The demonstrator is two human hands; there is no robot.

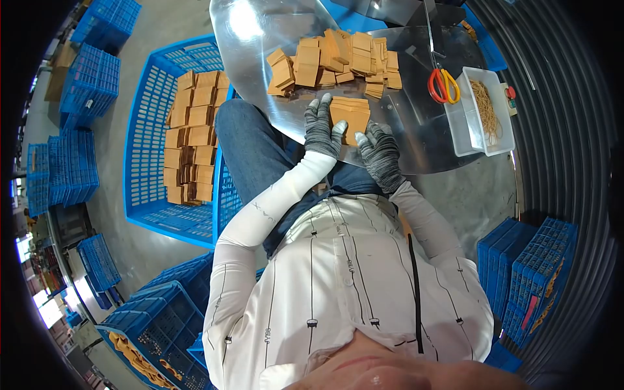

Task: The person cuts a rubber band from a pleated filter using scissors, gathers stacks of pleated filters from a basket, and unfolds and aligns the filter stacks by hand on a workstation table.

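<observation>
A neat stack of flat tan rectangular pieces [351, 118], like card or small envelopes, sits at the near edge of the shiny metal table [416, 140]. My left hand [321, 130], in a grey glove with pale fingertips, holds its left side, thumb at the near corner. At the near right corner, my right hand [379, 155], gloved the same way, grips the stack with bent fingers. Just beyond lies a loose heap of similar tan pieces [307, 62]. Scissors with red and yellow handles [444, 86] lie to the right.
A white plastic tray [459, 130] of rubber bands [485, 110] stands at the table's right. Left of my leg, a blue crate [140, 162] holds rows of tan stacks [195, 136]. More blue crates [91, 78] are piled left, and others [539, 273] stand by the corrugated wall [552, 97].
</observation>
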